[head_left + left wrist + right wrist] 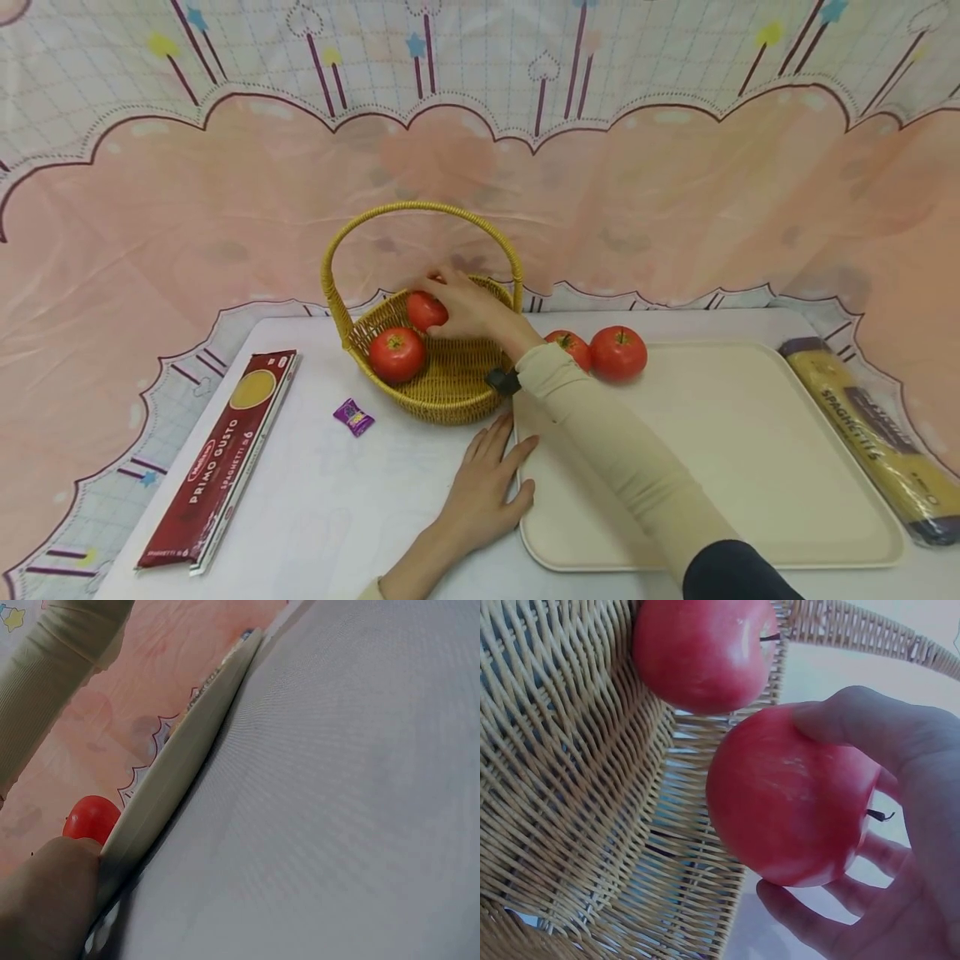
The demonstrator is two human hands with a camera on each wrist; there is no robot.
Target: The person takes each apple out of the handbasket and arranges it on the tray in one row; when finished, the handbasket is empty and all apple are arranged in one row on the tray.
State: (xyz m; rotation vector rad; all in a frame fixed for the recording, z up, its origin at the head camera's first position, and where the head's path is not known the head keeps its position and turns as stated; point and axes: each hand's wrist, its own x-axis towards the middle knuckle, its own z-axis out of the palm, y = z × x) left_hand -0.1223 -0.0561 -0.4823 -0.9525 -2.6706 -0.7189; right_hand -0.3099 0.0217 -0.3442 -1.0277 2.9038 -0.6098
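Observation:
My right hand (471, 310) reaches into the yellow wicker basket (459, 371) under its tall handle. It grips a red apple (784, 799), thumb on one side and fingers round the other, at the basket's back wall. Another apple (397, 355) lies in the basket, left of and nearer than the held one. My left hand (486, 487) lies with its fingers extended at the left edge of the cream tray (720, 467), fingertips close to the basket's foot. Two more apples, one (618, 353) at the tray's back left corner and one (570, 346) partly behind my right sleeve, sit side by side.
A dark red spaghetti packet (221, 462) lies on the table's left side. Between it and the basket is a small purple wrapped sweet (352, 417). A yellow spaghetti bag (873, 442) lies along the tray's right edge. Behind the table hangs a patterned pink cloth (675, 225).

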